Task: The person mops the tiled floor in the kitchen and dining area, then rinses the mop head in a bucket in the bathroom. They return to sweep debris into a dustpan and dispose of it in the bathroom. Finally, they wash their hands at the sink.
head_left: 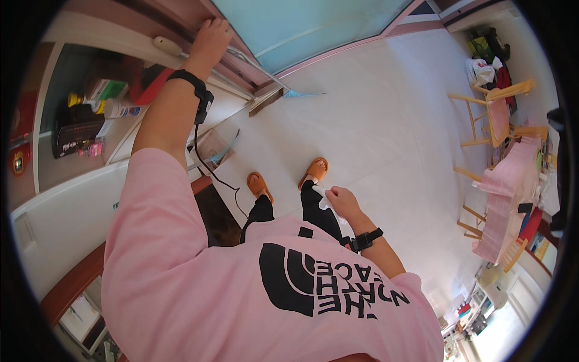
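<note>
My left hand (211, 40) is raised at the upper left, its fingers against the pinkish frame beside a frosted blue-green glass panel (312, 27). A broom with blue bristles (301, 94) stands just beyond it, its handle running up behind the hand. Whether the fingers touch or grip the handle cannot be told. A second pole with a beige grip (167, 45) leans close to the wrist; a long-handled dustpan or brush head (266, 100) rests on the floor. Low in front of me, my right hand (344, 202) is closed on a crumpled white cloth or tissue (323, 195).
Glass-fronted shelves with boxes and a white bottle (121, 108) line the left side. A box (212, 147) with blue bristles over it sits on the floor. On the right are a wooden chair (498, 115), a table with a pink cloth (502, 199) and bags (483, 70).
</note>
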Demonstrator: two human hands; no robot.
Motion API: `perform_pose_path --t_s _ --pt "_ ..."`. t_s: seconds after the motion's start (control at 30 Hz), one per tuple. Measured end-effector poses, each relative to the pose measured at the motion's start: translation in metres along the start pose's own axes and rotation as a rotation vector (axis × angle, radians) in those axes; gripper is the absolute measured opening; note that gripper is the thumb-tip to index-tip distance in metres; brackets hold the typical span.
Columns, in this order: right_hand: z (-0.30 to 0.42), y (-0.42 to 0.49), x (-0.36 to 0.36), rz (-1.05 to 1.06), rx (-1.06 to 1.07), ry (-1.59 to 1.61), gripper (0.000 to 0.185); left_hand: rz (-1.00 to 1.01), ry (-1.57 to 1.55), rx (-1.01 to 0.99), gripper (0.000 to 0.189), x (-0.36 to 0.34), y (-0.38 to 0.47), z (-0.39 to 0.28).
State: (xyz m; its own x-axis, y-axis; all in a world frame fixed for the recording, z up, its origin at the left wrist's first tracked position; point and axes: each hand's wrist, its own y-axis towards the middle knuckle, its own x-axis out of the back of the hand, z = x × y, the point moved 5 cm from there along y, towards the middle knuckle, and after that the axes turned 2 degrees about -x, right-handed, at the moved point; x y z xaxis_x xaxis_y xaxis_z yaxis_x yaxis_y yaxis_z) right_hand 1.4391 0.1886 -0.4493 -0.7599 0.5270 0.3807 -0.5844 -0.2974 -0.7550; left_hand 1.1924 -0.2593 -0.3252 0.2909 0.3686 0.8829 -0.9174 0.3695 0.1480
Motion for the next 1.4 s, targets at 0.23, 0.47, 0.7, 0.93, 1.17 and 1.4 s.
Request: perform_pose_path --t_s 0.23,0.47,0.7,0.93,1.17,1.4 --pt "0.031 0.029 -0.01 -0.06 0.125 -0.06 0.03 -0.114 -0.506 0.071 0.025 0.039 -0.093 -0.041" --pt "0.067 0.055 -0.041 0.004 0.114 -0.14 0.022 0.345 -0.807 0.629 0.018 0.052 -0.412 -0.116" --pt "0.161 0.069 -0.117 0.166 0.217 -0.291 0.026 0.167 -0.507 1.574 0.029 0.08 -0.595 -0.039" --pt "0.269 0.04 -0.191 0.284 0.295 -0.378 0.024 0.267 -0.263 1.243 0.051 0.035 -0.614 0.021" --pt "0.245 0.028 -0.203 0.26 0.257 -0.395 0.026 0.722 -0.559 0.971 0.048 -0.013 -0.594 0.037" --pt "0.227 0.017 -0.187 0.189 0.206 -0.228 0.026 0.227 -1.147 0.662 0.03 0.055 -0.493 0.003"
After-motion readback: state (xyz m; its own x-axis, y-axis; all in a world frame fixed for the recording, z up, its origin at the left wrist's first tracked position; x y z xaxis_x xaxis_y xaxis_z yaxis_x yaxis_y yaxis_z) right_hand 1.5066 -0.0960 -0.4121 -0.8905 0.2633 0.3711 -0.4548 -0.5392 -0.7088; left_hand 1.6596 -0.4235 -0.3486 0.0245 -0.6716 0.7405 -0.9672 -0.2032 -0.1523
